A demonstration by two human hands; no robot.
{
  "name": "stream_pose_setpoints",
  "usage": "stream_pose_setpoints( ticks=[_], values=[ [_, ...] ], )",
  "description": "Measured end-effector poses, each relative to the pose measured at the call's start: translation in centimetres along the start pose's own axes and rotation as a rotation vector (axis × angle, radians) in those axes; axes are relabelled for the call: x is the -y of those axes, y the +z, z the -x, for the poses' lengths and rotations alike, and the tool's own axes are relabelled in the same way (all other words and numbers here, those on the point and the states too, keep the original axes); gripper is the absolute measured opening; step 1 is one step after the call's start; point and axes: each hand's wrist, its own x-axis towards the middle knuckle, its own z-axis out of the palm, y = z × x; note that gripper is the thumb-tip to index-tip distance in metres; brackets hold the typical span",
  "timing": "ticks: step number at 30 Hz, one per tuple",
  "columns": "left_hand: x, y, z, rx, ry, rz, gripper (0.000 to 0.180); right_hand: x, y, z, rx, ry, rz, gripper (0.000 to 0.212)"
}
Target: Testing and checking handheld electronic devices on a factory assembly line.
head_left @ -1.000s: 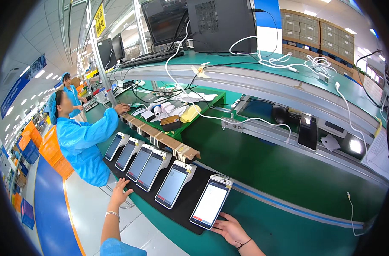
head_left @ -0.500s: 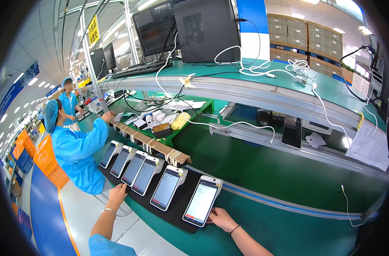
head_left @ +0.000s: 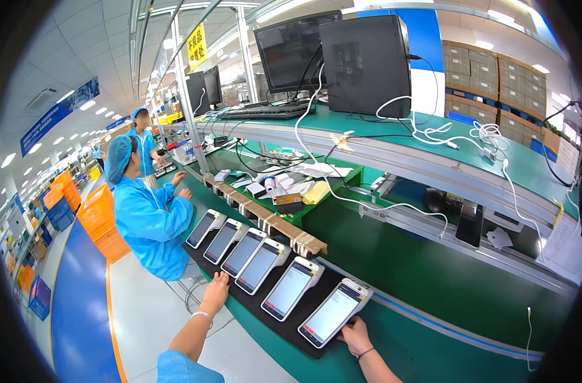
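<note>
Several white handheld terminals with lit screens lean in a row on a black mat (head_left: 275, 322) along the near edge of a green workbench. My right hand (head_left: 355, 333) rests on the mat's edge, fingers touching the lower end of the nearest terminal (head_left: 334, 312). My left hand (head_left: 214, 290) is pressed on the mat's front edge below the third and fourth terminals (head_left: 243, 251), holding nothing. A bracelet sits on my left wrist.
A co-worker in a blue coat and cap (head_left: 144, 214) stands at the bench to the left, another farther back. A cardboard strip (head_left: 265, 220) runs behind the terminals. A raised shelf carries a computer tower (head_left: 365, 64), monitor (head_left: 288, 54), keyboard and white cables. Orange crates (head_left: 103, 220) sit on the floor.
The view has shifted so the row of terminals sits lower and closer. My right hand has come up to the nearest terminal's lower end; my left hand stays on the mat edge.
</note>
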Motion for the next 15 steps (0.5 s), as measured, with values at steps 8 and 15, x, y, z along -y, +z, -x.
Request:
stream_pose_setpoints(
  ticks=[8, 15],
  values=[
    [-5.0, -1.0, 4.2, -0.024, 0.152, 0.028, 0.039, -0.6, -6.4, 6.1, -0.057, 0.01, -0.09, 0.024],
    [-12.3, -4.2, 10.1, 0.05, 0.189, 0.096, 0.041, -1.4, -13.5, 12.9, -0.187, -0.01, -0.176, 0.026]
  ],
)
